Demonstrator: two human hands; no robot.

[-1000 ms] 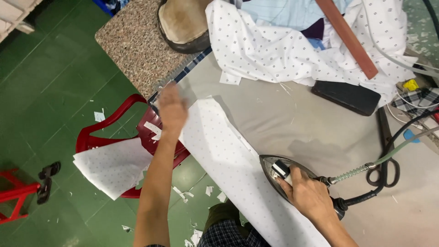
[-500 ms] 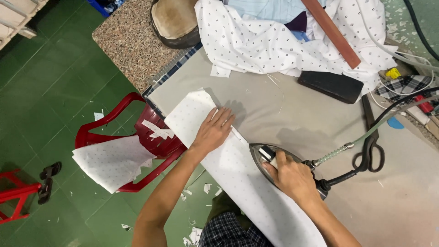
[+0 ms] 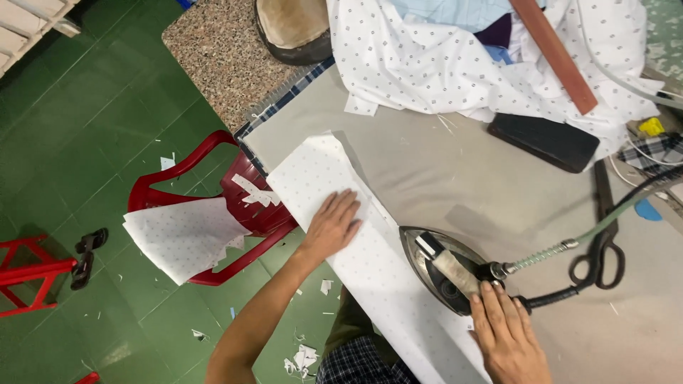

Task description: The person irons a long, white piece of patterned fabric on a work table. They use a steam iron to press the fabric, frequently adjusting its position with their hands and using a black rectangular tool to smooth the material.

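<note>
Grey padded ironing table [image 3: 455, 185] fills the right half of the view, with a checked cloth edge showing at its upper left corner; a long white dotted fabric strip [image 3: 370, 263] lies diagonally across the table's near edge; left hand [image 3: 333, 226] rests flat on the strip, palm down, fingers spread slightly and holding nothing; right hand [image 3: 506, 340] sits at the rear of the iron's handle, fingers laid over it, full wrap of the grip cannot be told; the iron [image 3: 442, 269] stands on the strip's right edge, nose pointing up-left, just beside the left hand but apart from it; a braided cord [image 3: 569, 245] and a black hose run from the iron's back toward the right; black scissors [image 3: 601, 245] lie on the table near the cord; black oblong block [image 3: 544, 141] sits further back; heap of white dotted cloth [image 3: 441, 64] at the far edge with a brown wooden ruler [image 3: 555, 53] across it; floor is green tile [image 3: 64, 128], littered with white scraps; red plastic chair [image 3: 213, 206] stands by the table corner with a dotted fabric piece [image 3: 181, 238] draped on it; speckled stone slab [image 3: 220, 50] sits beyond the chair; red stool [image 3: 28, 274] at the left edge.
</note>
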